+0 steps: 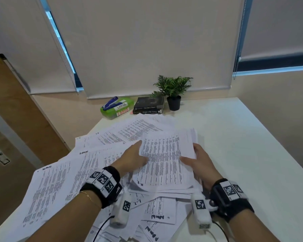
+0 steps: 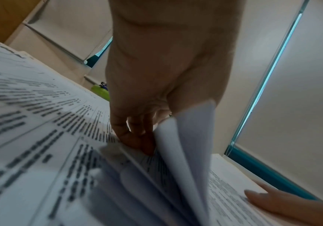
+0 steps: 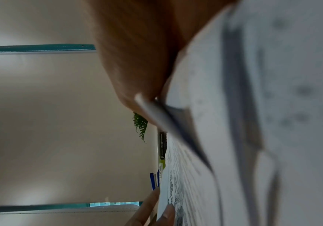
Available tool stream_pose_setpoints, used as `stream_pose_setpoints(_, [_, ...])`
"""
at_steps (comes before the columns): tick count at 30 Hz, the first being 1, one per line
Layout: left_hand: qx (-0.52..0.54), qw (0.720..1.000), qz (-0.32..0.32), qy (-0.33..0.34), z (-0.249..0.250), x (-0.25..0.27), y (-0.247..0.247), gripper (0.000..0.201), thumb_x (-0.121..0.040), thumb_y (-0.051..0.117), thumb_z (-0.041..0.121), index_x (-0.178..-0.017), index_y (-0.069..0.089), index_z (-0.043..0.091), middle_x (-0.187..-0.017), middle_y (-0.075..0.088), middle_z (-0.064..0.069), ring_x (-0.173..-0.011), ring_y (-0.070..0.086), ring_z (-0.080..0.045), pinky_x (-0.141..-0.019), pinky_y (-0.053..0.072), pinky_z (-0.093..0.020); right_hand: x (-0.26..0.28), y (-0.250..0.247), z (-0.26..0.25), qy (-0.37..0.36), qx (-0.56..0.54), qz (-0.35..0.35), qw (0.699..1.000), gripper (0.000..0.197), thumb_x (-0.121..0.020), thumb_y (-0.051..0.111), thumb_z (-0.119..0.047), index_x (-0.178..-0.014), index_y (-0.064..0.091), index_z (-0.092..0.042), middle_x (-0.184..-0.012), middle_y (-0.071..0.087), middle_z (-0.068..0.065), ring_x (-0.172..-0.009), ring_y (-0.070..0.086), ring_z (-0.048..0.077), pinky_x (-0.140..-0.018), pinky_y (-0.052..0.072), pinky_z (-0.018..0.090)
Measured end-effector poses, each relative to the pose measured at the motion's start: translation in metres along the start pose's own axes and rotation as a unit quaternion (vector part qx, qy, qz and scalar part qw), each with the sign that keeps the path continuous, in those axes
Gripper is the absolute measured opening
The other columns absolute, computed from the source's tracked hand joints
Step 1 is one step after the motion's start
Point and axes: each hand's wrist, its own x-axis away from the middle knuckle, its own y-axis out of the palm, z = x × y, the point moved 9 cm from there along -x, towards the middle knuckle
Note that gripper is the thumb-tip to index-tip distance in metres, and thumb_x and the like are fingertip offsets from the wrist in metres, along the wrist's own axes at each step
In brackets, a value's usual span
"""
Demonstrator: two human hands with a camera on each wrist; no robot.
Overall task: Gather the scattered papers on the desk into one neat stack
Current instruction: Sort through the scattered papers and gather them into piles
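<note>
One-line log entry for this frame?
both hands gripping partial stack | left hand | right hand | loose sheets still spread | unfinished

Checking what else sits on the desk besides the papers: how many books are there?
2, stacked at the back of the desk: the upper book lies on the lower book, between the green box and the potted plant. Papers may hide others.

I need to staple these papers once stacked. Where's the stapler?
In the head view, the blue stapler lies on the green box at the desk's far edge, left of the black books.
</note>
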Motion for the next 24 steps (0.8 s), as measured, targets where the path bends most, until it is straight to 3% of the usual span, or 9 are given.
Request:
stream_pose_setpoints(3, [-0.017, 0.999, 0.033, -0.004, -0.004, -0.001, -0.013, 0.086, -0.098, 0.076, 0.032, -0.168, 0.027, 0.019, -0.160, 0.047, -0.012, -0.141, 0.051, -0.030, -0.112, 0.044, -0.039, -0.002, 0.003, -0.001, 0.004, -0.037, -0.016, 0.999, 0.065, -0.095, 0.060, 0.010, -0.145, 0.041, -0.027, -0.132, 0.063, -0.002, -0.114, 0.067, 0.017, -0.081, 0.061, 0.028])
stream_pose_setpoints(4, [-0.024, 0.999, 0.045, -0.009, -0.008, 0.000, -0.021, 0.085, -0.097, 0.077, 0.034, -0.166, 0.031, 0.019, -0.153, 0.053, -0.013, -0.132, 0.057, -0.030, -0.106, 0.048, -0.039, -0.002, 0.005, -0.002, 0.004, -0.051, -0.019, 0.999, 0.070, -0.096, 0.056, 0.012, -0.146, 0.037, -0.033, -0.132, 0.063, -0.002, -0.114, 0.067, 0.018, -0.080, 0.062, 0.029])
stream_pose_setpoints(7, [-0.064, 0.994, 0.078, -0.052, -0.033, 0.006, -0.047, 0.088, -0.092, 0.080, 0.044, -0.164, 0.036, 0.021, -0.162, 0.042, -0.018, -0.134, 0.056, -0.036, -0.110, 0.051, -0.047, -0.005, 0.003, 0.001, 0.024, -0.080, -0.011, 0.996, 0.087, -0.098, 0.047, 0.014, -0.148, 0.025, -0.053, -0.136, 0.060, -0.003, -0.115, 0.066, 0.024, -0.089, 0.061, 0.042])
stream_pose_setpoints(10, [-0.123, 0.975, 0.123, -0.136, -0.073, 0.018, -0.079, 0.109, -0.081, 0.081, 0.067, -0.166, 0.028, 0.023, -0.167, 0.026, -0.022, -0.148, 0.038, -0.043, -0.118, 0.041, -0.055, 0.000, 0.001, -0.006, 0.018, -0.037, -0.004, 0.999, 0.074, -0.099, 0.042, 0.011, -0.143, 0.038, -0.047, -0.128, 0.053, -0.018, -0.096, 0.061, 0.012, -0.065, 0.057, 0.018])
stream_pose_setpoints(11, [-0.135, 0.970, 0.128, -0.155, -0.084, 0.022, -0.086, 0.121, -0.075, 0.080, 0.073, -0.167, 0.022, 0.022, -0.167, 0.026, -0.024, -0.152, 0.031, -0.045, -0.120, 0.038, -0.056, 0.000, 0.000, -0.007, 0.011, -0.003, 0.000, 1.000, 0.069, -0.097, 0.043, 0.010, -0.144, 0.046, -0.041, -0.138, 0.050, -0.015, -0.102, 0.058, 0.012, -0.074, 0.053, 0.015])
stream_pose_setpoints(13, [-0.114, 0.971, 0.123, -0.169, -0.097, 0.032, -0.091, 0.143, -0.066, 0.085, 0.076, -0.169, 0.006, 0.017, -0.170, 0.027, -0.023, -0.155, 0.028, -0.043, -0.122, 0.036, -0.054, -0.001, -0.001, -0.006, 0.008, 0.033, 0.003, 0.999, 0.061, -0.095, 0.046, 0.007, -0.142, 0.058, -0.029, -0.152, 0.048, -0.007, -0.129, 0.048, 0.013, -0.100, 0.038, 0.023])
stream_pose_setpoints(16, [-0.030, 0.980, 0.125, -0.150, -0.098, 0.043, -0.080, 0.150, -0.069, 0.097, 0.049, -0.168, -0.009, 0.013, -0.170, 0.033, -0.019, -0.150, 0.041, -0.040, -0.119, 0.041, -0.046, 0.002, 0.004, -0.008, -0.006, 0.046, -0.014, 0.999, 0.049, -0.098, 0.059, -0.003, -0.143, 0.059, -0.021, -0.151, 0.051, -0.006, -0.134, 0.043, 0.009, -0.106, 0.029, 0.027])
stream_pose_setpoints(20, [0.087, 0.972, 0.195, -0.100, -0.089, 0.047, -0.082, 0.126, -0.078, 0.096, 0.019, -0.169, 0.008, 0.014, -0.167, 0.037, -0.018, -0.149, 0.042, -0.038, -0.119, 0.040, -0.047, 0.005, 0.005, -0.019, -0.052, 0.104, -0.021, 0.993, 0.062, -0.091, 0.077, -0.010, -0.147, 0.053, -0.021, -0.143, 0.049, -0.013, -0.133, 0.040, 0.004, -0.108, 0.029, 0.026])
stream_pose_setpoints(24, [0.103, 0.933, 0.344, -0.013, -0.069, 0.066, -0.126, 0.064, -0.094, 0.081, 0.023, -0.149, 0.052, 0.006, -0.146, 0.061, -0.014, -0.135, 0.058, -0.040, -0.107, 0.051, -0.047, 0.003, 0.001, -0.017, -0.044, 0.093, -0.010, 0.995, 0.055, -0.094, 0.071, -0.006, -0.142, 0.058, -0.029, -0.145, 0.052, -0.014, -0.139, 0.043, 0.009, -0.114, 0.032, 0.032])
